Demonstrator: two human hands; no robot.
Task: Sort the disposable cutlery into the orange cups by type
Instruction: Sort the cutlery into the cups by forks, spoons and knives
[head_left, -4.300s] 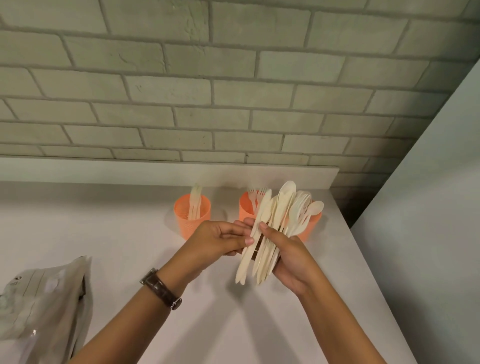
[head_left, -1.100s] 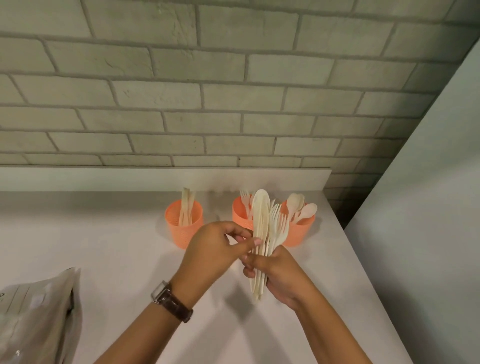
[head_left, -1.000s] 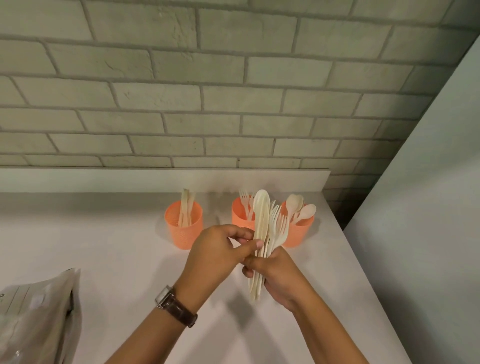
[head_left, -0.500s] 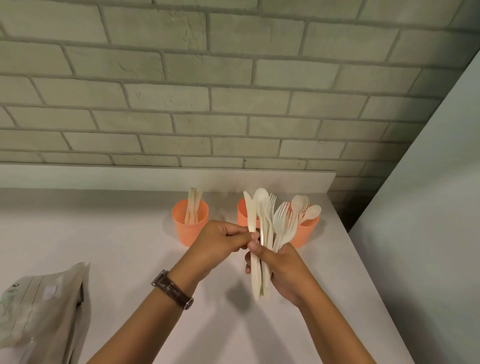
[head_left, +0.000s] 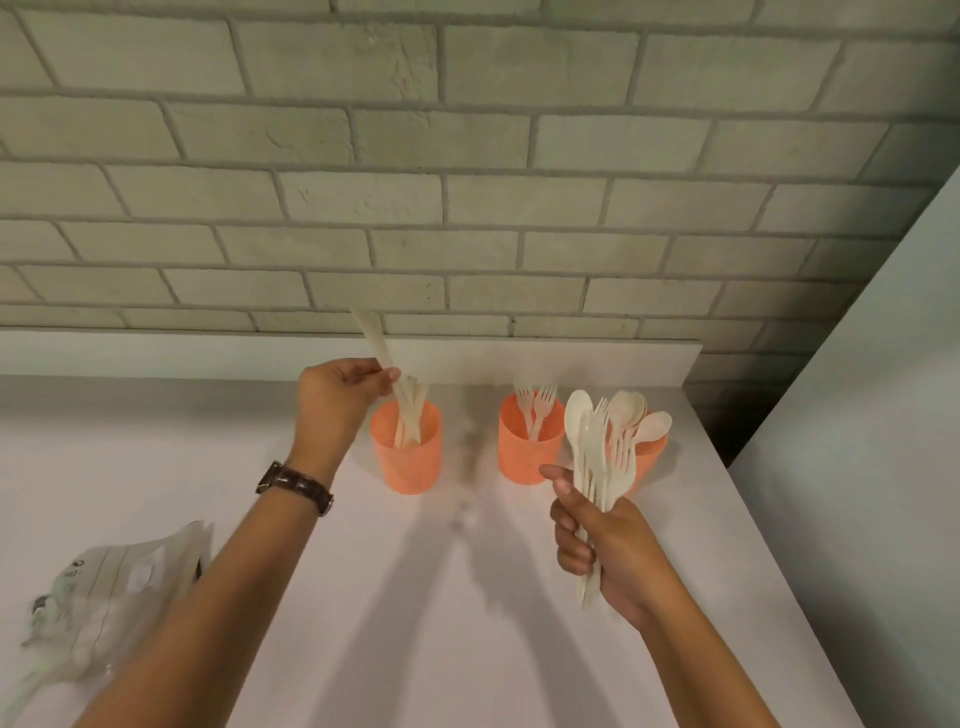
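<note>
Three orange cups stand in a row near the back of the white counter. The left cup (head_left: 407, 460) holds several knives. My left hand (head_left: 336, 402) pinches one cream knife (head_left: 375, 340) by its middle, tilted, its lower end over the left cup's mouth. The middle cup (head_left: 526, 451) holds forks. The right cup (head_left: 649, 458) holds spoons and is partly hidden behind the bundle of mixed cutlery (head_left: 602, 467). My right hand (head_left: 605, 545) grips that bundle upright in front of the right cup.
A crumpled clear plastic bag (head_left: 111, 587) lies at the counter's left front. A brick wall and a low white ledge (head_left: 208, 353) run behind the cups. A pale panel (head_left: 872, 415) borders the counter's right edge.
My left hand has pulled one knife out of the bundle and carried it left to the left cup. The hands, together before, are now apart; the right one stays with the bundle.
</note>
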